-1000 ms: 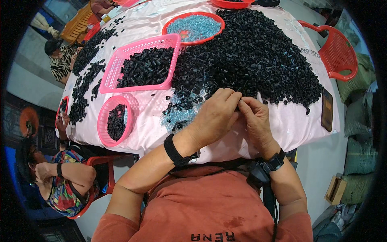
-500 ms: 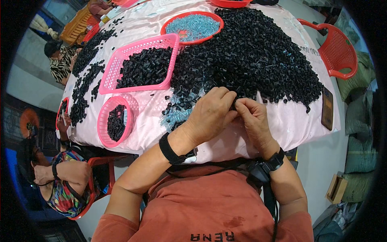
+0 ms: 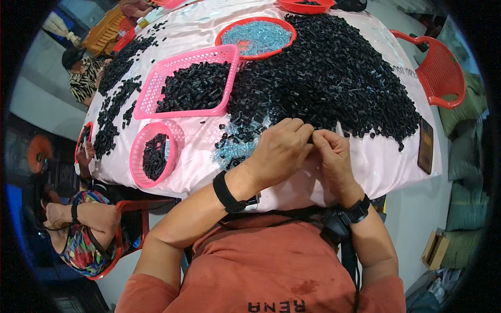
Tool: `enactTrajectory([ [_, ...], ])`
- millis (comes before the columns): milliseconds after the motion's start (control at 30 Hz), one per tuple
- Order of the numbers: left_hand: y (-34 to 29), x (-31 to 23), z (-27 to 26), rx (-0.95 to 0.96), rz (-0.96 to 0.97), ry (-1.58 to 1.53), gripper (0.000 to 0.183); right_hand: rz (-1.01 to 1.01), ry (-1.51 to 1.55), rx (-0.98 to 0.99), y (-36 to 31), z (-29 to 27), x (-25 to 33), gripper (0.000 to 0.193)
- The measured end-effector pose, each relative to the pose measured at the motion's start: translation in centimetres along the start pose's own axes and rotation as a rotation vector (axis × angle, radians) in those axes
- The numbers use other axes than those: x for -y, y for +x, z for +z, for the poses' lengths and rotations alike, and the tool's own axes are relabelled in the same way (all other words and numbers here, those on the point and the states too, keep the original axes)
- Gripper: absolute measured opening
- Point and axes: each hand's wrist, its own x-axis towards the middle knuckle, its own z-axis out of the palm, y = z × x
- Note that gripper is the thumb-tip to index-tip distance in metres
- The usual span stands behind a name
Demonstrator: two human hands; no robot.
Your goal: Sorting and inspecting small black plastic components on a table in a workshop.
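Observation:
My left hand and my right hand meet at the near edge of a big heap of small black plastic parts. Both are closed, fingertips pinched close together. A small black part shows between them, mostly hidden by the fingers. Beside my left hand lies a scatter of small clear bluish pieces, mixed with black parts. Farther off, a red round tray holds more of the bluish pieces.
A pink rectangular basket and a pink round basket hold black parts on the left. A phone lies at the right table edge. A red chair stands beyond it. Two people sit along the left side.
The view has shifted slightly, so the table things appear a little farther right. My hands stay pinched together at nearly the same spot.

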Motion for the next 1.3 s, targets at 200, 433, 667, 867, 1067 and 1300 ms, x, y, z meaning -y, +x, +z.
enactTrajectory([
  [200, 1.0, 5.4, -5.2, -0.368, -0.264, 0.226, 0.033, 0.087, 0.045, -0.045, -0.2, 0.5, 0.8, 0.022],
  [433, -0.8, 5.4, -9.8, -0.153, -0.437, 0.305, 0.036, 0.095, 0.013, -0.041, -0.1, 0.7, 0.7, 0.02],
  [667, -4.9, 3.4, -7.5, 0.209, -0.587, 0.39, 0.059, 0.104, -0.022, -0.073, -0.1, 1.4, 0.1, 0.018],
  [867, -3.4, 3.7, -6.2, 0.216, -0.599, 0.325, 0.06, 0.054, -0.098, -0.07, -0.1, 1.3, -0.1, 0.018],
  [1067, -2.3, 3.7, -4.5, 0.217, -0.502, 0.234, 0.05, 0.062, -0.105, -0.052, 0.0, 1.1, -0.4, 0.019],
  [1300, -2.4, 4.2, -4.2, 0.094, -0.42, 0.202, 0.052, 0.111, -0.047, -0.085, -0.2, 1.8, 0.4, 0.018],
])
